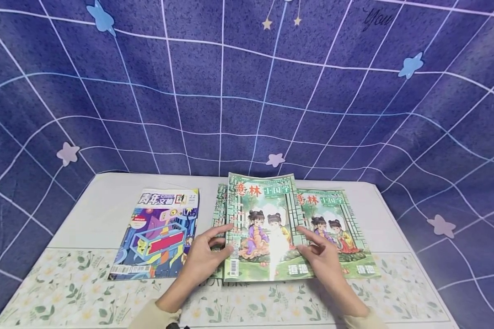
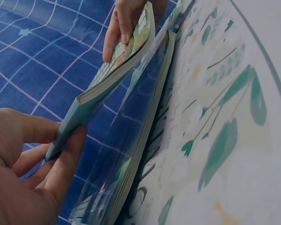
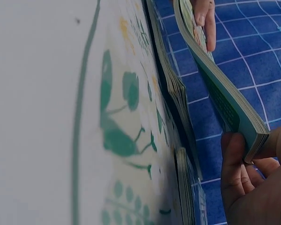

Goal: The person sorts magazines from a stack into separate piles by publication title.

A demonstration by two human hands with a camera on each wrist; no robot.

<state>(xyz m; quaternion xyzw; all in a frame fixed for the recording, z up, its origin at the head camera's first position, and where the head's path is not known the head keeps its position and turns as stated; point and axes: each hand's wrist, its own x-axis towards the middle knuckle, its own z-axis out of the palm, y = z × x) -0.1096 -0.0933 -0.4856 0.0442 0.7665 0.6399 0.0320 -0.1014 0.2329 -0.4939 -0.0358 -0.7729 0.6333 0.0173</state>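
Observation:
Both hands hold one green-covered magazine (image 1: 267,201) with two cartoon children on the front. My left hand (image 1: 206,253) pinches its left edge, thumb on one face and fingers on the other. Its right edge is gripped by my right hand (image 1: 323,260). Both wrist views show this magazine (image 3: 215,75) raised and slightly bowed, apart from the magazine (image 2: 147,122) lying beneath it. To the right lies another magazine (image 1: 347,233) with the same cover, partly covered by the held one. A green strip of a further magazine (image 1: 220,205) shows at the left; the rest is hidden.
A purple and blue magazine (image 1: 160,237) of a different title lies left of my left hand. The white table (image 1: 103,205) carries a floral cloth (image 1: 70,288) along its front half. A blue gridded curtain (image 1: 197,114) with stars hangs behind and on both sides.

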